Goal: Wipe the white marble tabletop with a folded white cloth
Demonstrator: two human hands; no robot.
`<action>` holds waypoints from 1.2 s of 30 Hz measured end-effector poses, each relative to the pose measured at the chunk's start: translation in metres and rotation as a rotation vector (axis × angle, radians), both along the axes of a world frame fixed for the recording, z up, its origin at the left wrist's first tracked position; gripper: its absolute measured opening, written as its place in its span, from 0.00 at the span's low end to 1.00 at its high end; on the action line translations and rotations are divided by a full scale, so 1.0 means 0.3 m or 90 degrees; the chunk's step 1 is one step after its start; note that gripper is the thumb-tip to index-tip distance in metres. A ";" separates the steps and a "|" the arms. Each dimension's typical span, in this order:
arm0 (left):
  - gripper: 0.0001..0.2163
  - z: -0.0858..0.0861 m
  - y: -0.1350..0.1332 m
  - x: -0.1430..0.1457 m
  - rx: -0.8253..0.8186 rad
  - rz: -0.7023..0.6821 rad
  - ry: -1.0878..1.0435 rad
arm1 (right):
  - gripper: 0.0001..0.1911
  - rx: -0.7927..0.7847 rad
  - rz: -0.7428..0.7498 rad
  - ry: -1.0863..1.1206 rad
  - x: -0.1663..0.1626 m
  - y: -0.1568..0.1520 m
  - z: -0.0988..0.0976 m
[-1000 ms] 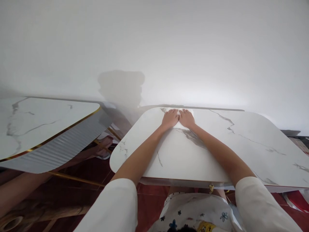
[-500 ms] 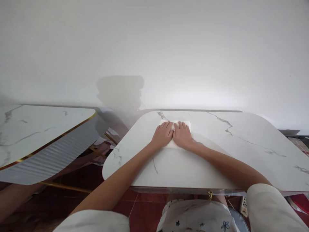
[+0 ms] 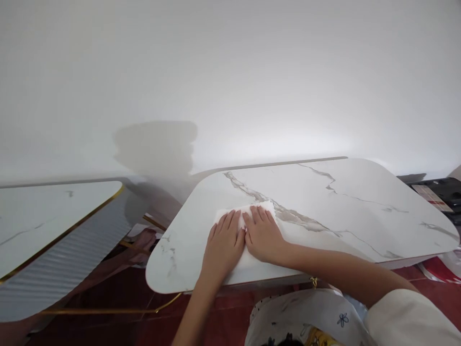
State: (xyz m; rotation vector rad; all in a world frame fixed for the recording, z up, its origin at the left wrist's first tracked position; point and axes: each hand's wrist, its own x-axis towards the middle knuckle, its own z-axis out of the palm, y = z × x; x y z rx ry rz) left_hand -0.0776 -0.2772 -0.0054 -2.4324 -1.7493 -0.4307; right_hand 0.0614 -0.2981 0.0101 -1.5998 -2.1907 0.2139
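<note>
A white wipe (image 3: 247, 259), thin and with a slightly jagged right edge, lies on the marble-patterned tabletop (image 3: 317, 182). My left hand (image 3: 224, 244) rests flat on its left side, fingers stretched forward. Beside it, my right hand (image 3: 264, 234) presses flat on the wipe's right side, and the thumbs almost touch. Much of the wipe is hidden beneath both palms. A grey-brown vein runs across the white top just beyond the hands.
A second marble-patterned table (image 3: 54, 216) with gold trim and a ribbed side stands at the left. Behind both rises a pale wall (image 3: 252, 86). A gold knob (image 3: 314, 282) sticks out under the front edge. Black items (image 3: 446, 194) lie at the far right.
Both hands and the wipe have slid back toward me and a little left, uncovering the broad vein. The view has turned slightly.
</note>
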 end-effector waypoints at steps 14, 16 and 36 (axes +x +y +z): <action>0.25 0.013 -0.113 0.079 -0.002 0.011 -0.020 | 0.28 -0.119 -0.090 0.011 0.020 -0.122 0.056; 0.25 0.016 -0.122 0.100 -0.010 0.015 -0.024 | 0.27 -0.123 -0.102 0.012 0.028 -0.128 0.059; 0.25 0.006 -0.138 0.142 -0.021 0.014 -0.063 | 0.30 -0.095 -0.098 0.016 0.076 -0.143 0.010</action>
